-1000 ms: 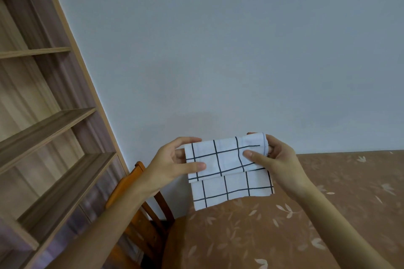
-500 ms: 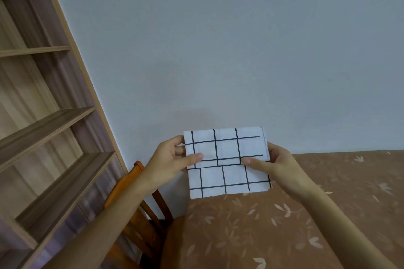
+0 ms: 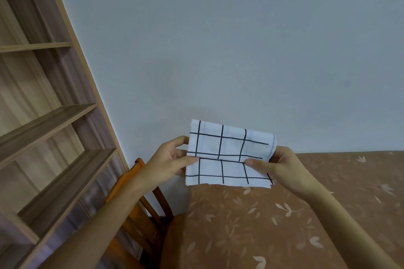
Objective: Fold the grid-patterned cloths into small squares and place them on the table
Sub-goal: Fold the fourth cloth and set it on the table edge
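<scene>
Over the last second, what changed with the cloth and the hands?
The cloth rose slightly and its rolled top edge flattened. The left hand and right hand kept pinching its sides; table, chair and shelves unchanged.

The left hand (image 3: 168,159) and right hand (image 3: 286,166) are lifting the grid cloth (image 3: 227,146) higher against the wall (image 3: 218,50), so its bottom edge is covering less of the table (image 3: 273,236). The front flap is flattening out (the rolled top-right corner is mostly gone). The top edge is tilting down to the right, where before it was rising.
</scene>
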`<move>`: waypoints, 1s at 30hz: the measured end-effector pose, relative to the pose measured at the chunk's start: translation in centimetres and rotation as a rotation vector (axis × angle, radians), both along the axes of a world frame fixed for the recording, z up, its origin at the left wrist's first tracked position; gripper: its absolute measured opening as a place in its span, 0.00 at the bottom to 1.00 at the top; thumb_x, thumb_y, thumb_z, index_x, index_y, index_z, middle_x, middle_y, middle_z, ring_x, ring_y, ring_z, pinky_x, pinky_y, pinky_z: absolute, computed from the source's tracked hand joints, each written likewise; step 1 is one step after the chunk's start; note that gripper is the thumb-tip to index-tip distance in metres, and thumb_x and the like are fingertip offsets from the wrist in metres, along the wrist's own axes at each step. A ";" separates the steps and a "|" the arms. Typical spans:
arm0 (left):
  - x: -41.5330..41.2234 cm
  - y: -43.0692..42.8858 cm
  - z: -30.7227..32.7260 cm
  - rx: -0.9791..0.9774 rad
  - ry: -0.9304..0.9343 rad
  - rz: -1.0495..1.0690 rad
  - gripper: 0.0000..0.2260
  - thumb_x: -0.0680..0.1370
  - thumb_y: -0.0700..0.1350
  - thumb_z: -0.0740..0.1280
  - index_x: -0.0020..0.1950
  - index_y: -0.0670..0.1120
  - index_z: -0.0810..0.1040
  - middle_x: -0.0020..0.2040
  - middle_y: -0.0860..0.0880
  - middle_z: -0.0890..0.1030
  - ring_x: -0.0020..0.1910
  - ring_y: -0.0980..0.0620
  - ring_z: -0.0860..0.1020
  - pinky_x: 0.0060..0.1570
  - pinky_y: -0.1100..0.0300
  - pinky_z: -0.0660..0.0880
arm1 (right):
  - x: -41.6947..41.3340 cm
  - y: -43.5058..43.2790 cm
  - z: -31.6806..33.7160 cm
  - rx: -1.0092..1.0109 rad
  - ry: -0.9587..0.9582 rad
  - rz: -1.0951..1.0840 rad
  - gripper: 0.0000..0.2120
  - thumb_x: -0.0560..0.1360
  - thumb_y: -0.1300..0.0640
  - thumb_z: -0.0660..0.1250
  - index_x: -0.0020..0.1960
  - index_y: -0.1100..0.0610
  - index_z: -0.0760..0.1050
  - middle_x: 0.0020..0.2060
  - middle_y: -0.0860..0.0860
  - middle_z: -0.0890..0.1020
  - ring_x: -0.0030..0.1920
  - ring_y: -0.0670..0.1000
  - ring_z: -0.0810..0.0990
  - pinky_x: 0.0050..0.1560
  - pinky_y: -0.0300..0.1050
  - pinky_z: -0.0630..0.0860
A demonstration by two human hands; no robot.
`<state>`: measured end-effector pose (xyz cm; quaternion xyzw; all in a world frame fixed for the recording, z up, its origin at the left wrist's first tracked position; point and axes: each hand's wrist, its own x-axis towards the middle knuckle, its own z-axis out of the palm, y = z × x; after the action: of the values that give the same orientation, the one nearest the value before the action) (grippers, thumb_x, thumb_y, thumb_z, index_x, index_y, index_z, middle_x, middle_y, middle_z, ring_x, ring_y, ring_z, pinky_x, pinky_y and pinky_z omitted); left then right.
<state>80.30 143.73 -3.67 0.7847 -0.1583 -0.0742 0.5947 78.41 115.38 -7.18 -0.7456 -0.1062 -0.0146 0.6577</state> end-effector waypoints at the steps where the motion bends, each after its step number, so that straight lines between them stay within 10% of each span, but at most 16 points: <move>1: 0.0 0.2 -0.1 -0.002 0.023 -0.028 0.18 0.78 0.38 0.70 0.68 0.48 0.74 0.55 0.48 0.86 0.54 0.47 0.85 0.48 0.53 0.84 | 0.0 0.0 0.0 0.000 -0.012 0.000 0.09 0.76 0.61 0.72 0.56 0.56 0.84 0.49 0.50 0.88 0.50 0.51 0.87 0.49 0.45 0.84; 6: -0.3 -0.1 -0.1 -0.121 0.119 -0.074 0.16 0.79 0.38 0.69 0.66 0.49 0.76 0.55 0.41 0.86 0.47 0.42 0.86 0.42 0.52 0.84 | 0.1 0.1 0.1 0.027 -0.106 -0.049 0.05 0.77 0.63 0.71 0.48 0.58 0.86 0.36 0.49 0.86 0.38 0.47 0.84 0.41 0.42 0.79; 14: -0.3 0.3 0.1 -0.302 0.130 -0.079 0.15 0.78 0.44 0.61 0.44 0.43 0.87 0.48 0.41 0.86 0.46 0.47 0.85 0.36 0.62 0.80 | 0.2 -0.4 -0.3 0.113 -0.149 -0.013 0.16 0.75 0.77 0.61 0.50 0.62 0.83 0.53 0.51 0.87 0.55 0.50 0.85 0.50 0.46 0.83; 19: 0.1 -0.1 -0.7 -0.187 -0.120 0.127 0.06 0.73 0.35 0.74 0.46 0.45 0.86 0.40 0.37 0.84 0.46 0.45 0.85 0.43 0.59 0.82 | 0.3 0.2 0.3 0.614 0.153 0.016 0.20 0.84 0.48 0.53 0.61 0.57 0.79 0.51 0.57 0.86 0.47 0.53 0.86 0.41 0.44 0.83; 24: 0.1 0.1 -0.9 0.065 -0.132 -0.039 0.24 0.71 0.37 0.78 0.64 0.52 0.79 0.48 0.49 0.87 0.47 0.54 0.85 0.53 0.58 0.81 | 0.3 1.2 -0.7 0.231 0.031 -0.096 0.08 0.74 0.54 0.73 0.53 0.51 0.84 0.49 0.59 0.86 0.44 0.54 0.85 0.45 0.52 0.82; 30: -0.4 -1.2 -2.0 0.338 -0.189 -0.099 0.10 0.75 0.51 0.75 0.55 0.52 0.85 0.47 0.53 0.87 0.49 0.55 0.85 0.56 0.54 0.81 | -0.2 2.7 -0.8 0.125 -0.032 -0.008 0.09 0.71 0.63 0.76 0.48 0.52 0.84 0.42 0.53 0.87 0.41 0.54 0.86 0.45 0.52 0.82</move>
<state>79.92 142.52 -5.67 0.8681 -0.2369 -0.0549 0.4326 78.24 118.11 -8.01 -0.7032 -0.1126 -0.0354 0.7011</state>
